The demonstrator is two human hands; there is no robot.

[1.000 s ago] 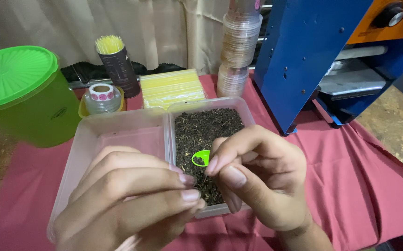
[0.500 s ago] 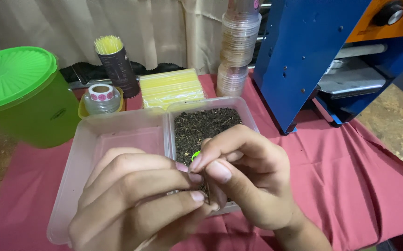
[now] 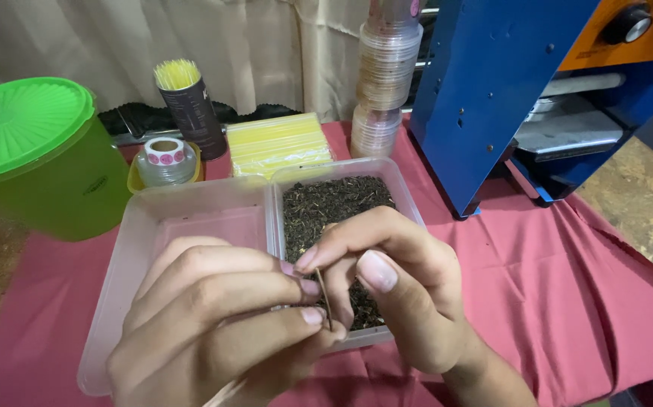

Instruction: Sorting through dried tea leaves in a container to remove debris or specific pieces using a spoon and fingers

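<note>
Red cloth covers the worktop. Above a clear two-part tray, the left hand and right hand have closed together since a second ago, hiding the small green ring seen then; both now pinch a thin brown stick over the dark tea leaves. Behind stand a green tub at the left edge, stacked lids and a blue machine.

Small drink-stall workspace: blue cup-sealing machine, stacked plastic lids, straws, loose tea.
</note>
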